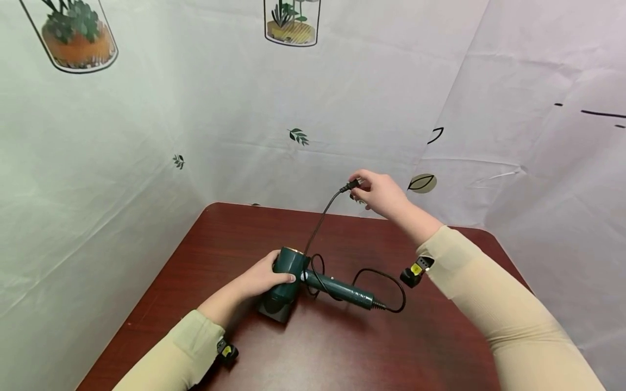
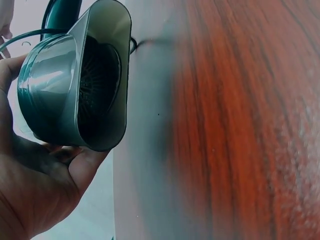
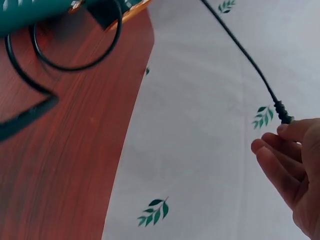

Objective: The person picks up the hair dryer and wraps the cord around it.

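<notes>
A dark green hair dryer (image 1: 289, 271) with a flat nozzle (image 2: 107, 75) is held at its barrel by my left hand (image 1: 261, 276), thumb across the near side. Its handle (image 1: 342, 290) points right, and the black cord (image 1: 397, 290) loops around and over it. In the head view my right hand (image 1: 381, 191) pinches the black plug (image 1: 353, 184) above the table's far edge. The cord rises from the dryer to that plug. In the right wrist view, thumb and fingers of the right hand (image 3: 300, 160) grip the plug's end, partly hiding it.
The reddish-brown wooden table (image 1: 391, 347) lies under both arms. Behind it hangs a pale cloth (image 1: 235, 98) printed with leaves and potted plants, close to the table's far edge. Each sleeve carries a small black wrist device (image 1: 415, 271).
</notes>
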A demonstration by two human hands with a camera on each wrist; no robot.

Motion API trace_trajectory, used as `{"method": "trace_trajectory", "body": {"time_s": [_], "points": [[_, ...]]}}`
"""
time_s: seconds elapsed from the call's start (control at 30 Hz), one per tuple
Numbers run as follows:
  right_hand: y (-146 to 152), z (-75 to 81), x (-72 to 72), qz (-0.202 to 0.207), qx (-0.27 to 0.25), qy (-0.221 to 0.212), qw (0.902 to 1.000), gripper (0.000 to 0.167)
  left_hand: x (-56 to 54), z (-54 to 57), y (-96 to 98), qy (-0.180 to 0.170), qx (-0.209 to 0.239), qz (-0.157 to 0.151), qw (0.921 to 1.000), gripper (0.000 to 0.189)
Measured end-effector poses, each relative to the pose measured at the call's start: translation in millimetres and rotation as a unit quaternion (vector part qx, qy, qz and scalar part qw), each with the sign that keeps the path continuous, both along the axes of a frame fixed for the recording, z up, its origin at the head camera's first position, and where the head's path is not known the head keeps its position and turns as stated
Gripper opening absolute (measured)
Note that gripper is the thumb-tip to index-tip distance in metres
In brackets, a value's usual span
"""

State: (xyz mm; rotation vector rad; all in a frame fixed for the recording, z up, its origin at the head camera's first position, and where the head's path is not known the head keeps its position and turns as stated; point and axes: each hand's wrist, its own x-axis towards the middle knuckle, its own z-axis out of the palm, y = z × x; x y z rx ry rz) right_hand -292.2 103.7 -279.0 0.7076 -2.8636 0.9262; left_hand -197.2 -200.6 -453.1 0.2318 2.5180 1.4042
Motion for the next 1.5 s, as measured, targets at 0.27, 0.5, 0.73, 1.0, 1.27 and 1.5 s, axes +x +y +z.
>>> {"method": "trace_trajectory", "body": {"time_s": [0.27,0.5,0.73,1.0,1.27,1.5], "points": [[11.8,-4.5,-10.1,-0.053,0.125,0.074,0.9880,0.025,0.9,-1.4,1.9,0.006,-0.005,-0.004,1.0000,0.082],[20.0,-9.6,-14.6,-0.081,0.140,0.106,0.9812,0.022,3.4,-0.5,2.8,0.003,-0.004,-0.011,0.9999,0.083],[29.7,-13.7,-21.2,-0.093,0.088,0.061,0.9899,0.021,4.4,-0.1,3.3,0.001,-0.003,-0.021,0.9998,0.083],[48.7,-20.3,-30.7,-0.149,0.098,0.044,0.9830,0.023,6.1,1.4,3.1,0.002,-0.004,-0.059,0.9983,0.079],[69.9,-32.5,-40.5,-0.188,0.100,0.027,0.9768,0.027,5.8,2.2,2.1,-0.006,-0.003,-0.094,0.9956,0.077],[86.7,-41.5,-45.9,-0.217,0.103,0.012,0.9706,0.030,6.2,3.5,1.4,-0.005,-0.001,-0.109,0.9940,0.075]]}}
